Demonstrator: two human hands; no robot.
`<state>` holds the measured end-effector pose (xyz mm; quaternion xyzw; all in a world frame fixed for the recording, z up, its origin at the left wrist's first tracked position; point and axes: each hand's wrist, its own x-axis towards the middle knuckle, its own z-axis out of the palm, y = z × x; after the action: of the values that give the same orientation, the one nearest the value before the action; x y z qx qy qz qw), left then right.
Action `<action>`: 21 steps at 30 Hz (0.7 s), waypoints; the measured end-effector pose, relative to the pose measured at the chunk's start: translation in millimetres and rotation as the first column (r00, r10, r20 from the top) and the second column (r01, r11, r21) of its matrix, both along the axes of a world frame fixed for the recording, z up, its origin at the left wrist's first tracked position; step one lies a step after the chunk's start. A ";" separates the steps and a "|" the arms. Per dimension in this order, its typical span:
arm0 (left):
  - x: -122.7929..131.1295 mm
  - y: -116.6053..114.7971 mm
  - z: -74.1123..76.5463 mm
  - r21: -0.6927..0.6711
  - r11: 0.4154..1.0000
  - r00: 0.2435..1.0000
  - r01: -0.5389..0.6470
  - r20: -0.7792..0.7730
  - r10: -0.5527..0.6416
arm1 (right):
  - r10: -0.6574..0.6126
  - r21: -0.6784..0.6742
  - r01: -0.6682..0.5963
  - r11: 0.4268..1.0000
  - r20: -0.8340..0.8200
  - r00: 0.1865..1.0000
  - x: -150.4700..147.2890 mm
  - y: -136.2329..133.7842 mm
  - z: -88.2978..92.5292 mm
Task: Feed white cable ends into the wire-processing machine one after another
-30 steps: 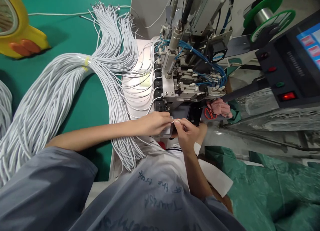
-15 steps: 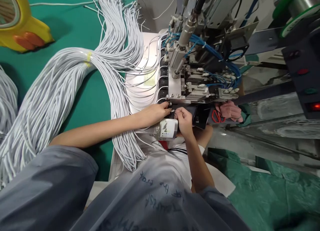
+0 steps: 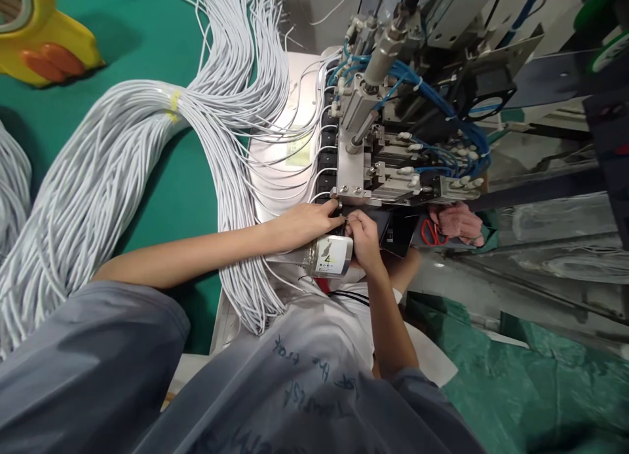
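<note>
Head cam: both hands pinched together at the front edge of the machine (image 3: 388,172), left hand (image 3: 307,221) and right hand (image 3: 363,234) closed on a thin white wire (image 3: 344,218), its tip right at the black slot. Looks like the feeding-in step; next needs a steady, straight push. Clear bottle (image 3: 329,256) sits just below the wrists

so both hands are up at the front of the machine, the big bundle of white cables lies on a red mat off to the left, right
Not quite: the mat is green, not red, as the head view shows. The rest holds. The left hand and right hand meet at the front of the machine, and the big bundle of white cables lies on that green mat off to the left.
</note>
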<state>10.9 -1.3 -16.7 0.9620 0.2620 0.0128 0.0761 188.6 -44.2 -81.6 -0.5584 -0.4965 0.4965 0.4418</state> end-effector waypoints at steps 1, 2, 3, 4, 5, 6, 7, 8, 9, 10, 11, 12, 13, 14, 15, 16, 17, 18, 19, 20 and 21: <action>0.0 -0.2 0.1 0.006 1.000 1.000 0.003 0.001 -0.003 | -0.010 0.004 0.010 1.000 -0.001 1.000 -0.9 0.0 -1.0; 0.2 -0.8 0.8 0.012 1.000 1.000 0.002 -0.006 -0.002 | -0.026 0.012 0.026 1.000 -0.002 1.000 -2.0 -0.2 -2.4; 0.4 -1.7 2.4 0.014 1.000 1.000 -0.002 -0.022 0.002 | -0.044 0.023 0.044 0.999 -0.003 0.999 -3.4 -0.4 -4.2; 0.5 -3.0 4.9 0.016 1.000 0.999 -0.010 -0.044 0.011 | -0.063 0.036 0.063 0.997 -0.008 0.998 -5.1 -0.5 -6.3; 0.6 -4.4 8.1 0.017 1.000 0.997 -0.023 -0.072 0.025 | -0.082 0.048 0.083 0.995 -0.014 0.997 -6.9 -0.5 -8.8; 0.4 -6.0 11.9 0.021 0.999 0.994 -0.041 -0.101 0.043 | -0.098 0.056 0.099 0.993 -0.022 0.995 -8.6 -0.2 -11.3; 0.0 -7.5 16.0 0.024 0.998 0.990 -0.062 -0.127 0.064 | -0.113 0.062 0.114 0.992 -0.026 0.993 -10.0 0.4 -13.8; -0.7 -9.0 20.0 0.027 0.996 0.986 -0.082 -0.146 0.085 | -0.124 0.066 0.125 0.990 -0.025 0.992 -10.9 1.4 -15.9; -1.6 -10.2 23.6 0.027 0.994 0.982 -0.103 -0.159 0.106 | -0.126 0.068 0.127 0.990 -0.018 0.992 -11.2 2.5 -17.2; -2.7 -11.3 26.5 0.022 0.992 0.978 -0.121 -0.168 0.123 | -0.123 0.068 0.123 0.990 -0.005 0.992 -10.9 3.5 -17.3; -3.9 -12.1 28.4 0.013 0.990 0.975 -0.138 -0.172 0.138 | -0.119 0.068 0.118 0.991 0.016 0.993 -10.2 4.0 -15.7; -5.1 -12.7 29.3 0.004 0.988 0.973 -0.155 -0.171 0.153 | -0.129 0.075 0.125 0.989 0.045 0.991 -9.4 3.2 -12.4; -6.1 -12.9 29.0 0.000 0.985 0.971 -0.174 -0.168 0.172 | -0.164 0.094 0.155 0.983 0.085 0.983 -8.9 0.8 -7.0; -6.9 -12.6 27.9 0.006 0.980 0.967 -0.197 -0.162 0.196 | -0.227 0.132 0.210 0.969 0.135 0.964 -9.2 -3.9 0.1; -7.6 -11.9 26.0 0.021 0.975 0.963 -0.223 -0.153 0.224 | -0.309 0.189 0.274 0.943 0.192 0.931 -10.9 -11.1 8.6; -8.1 -10.5 23.6 0.043 0.967 0.957 -0.251 -0.141 0.255 | -0.391 0.264 0.327 0.908 0.249 0.886 -14.2 -20.8 17.7; -8.5 -8.6 21.1 0.068 0.958 0.950 -0.279 -0.129 0.286 | -0.451 0.339 0.347 0.875 0.306 0.838 -19.5 -32.5 26.6; -8.9 -6.3 18.6 0.090 0.948 0.942 -0.305 -0.119 0.314 | -0.440 0.393 0.292 0.872 0.368 0.819 -26.9 -45.6 34.3; -9.3 -3.7 16.4 0.107 0.939 0.935 -0.327 -0.111 0.338 | -0.362 0.415 0.173 0.893 0.437 0.824 -36.2 -59.1 40.0; -9.7 -1.1 14.8 0.117 0.933 0.930 -0.341 -0.105 0.353 | -0.193 0.372 -0.014 0.928 0.515 0.835 -47.1 -72.1 43.1; -10.0 0.9 13.8 0.122 0.929 0.927 -0.349 -0.099 0.362 | -0.002 0.266 -0.188 0.945 0.582 0.813 -58.9 -83.7 43.5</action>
<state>1.0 -0.4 -2.9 0.9002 0.4351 -0.0178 0.0072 129.7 -127.9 -38.0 -0.5797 -0.7054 0.2417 0.3286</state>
